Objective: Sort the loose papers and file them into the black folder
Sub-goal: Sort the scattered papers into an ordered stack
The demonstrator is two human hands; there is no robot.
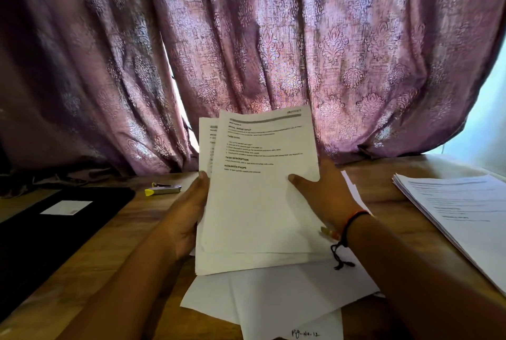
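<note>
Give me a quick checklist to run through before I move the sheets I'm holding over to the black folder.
1. Hold secure: left grip and right grip each pinch an edge of the held sheets: ok.
2. Held sheets squared: a rear sheet sticks out at the upper left: not ok.
3. Black folder open: it lies flat with its white label up and looks closed: not ok.
4. Loose sheets gathered: several lie splayed on the table under the held sheets: not ok.
5. Page order: print too blurred: cannot tell.
6. Stapler off the folder: it lies beside it on the table: ok.
</note>
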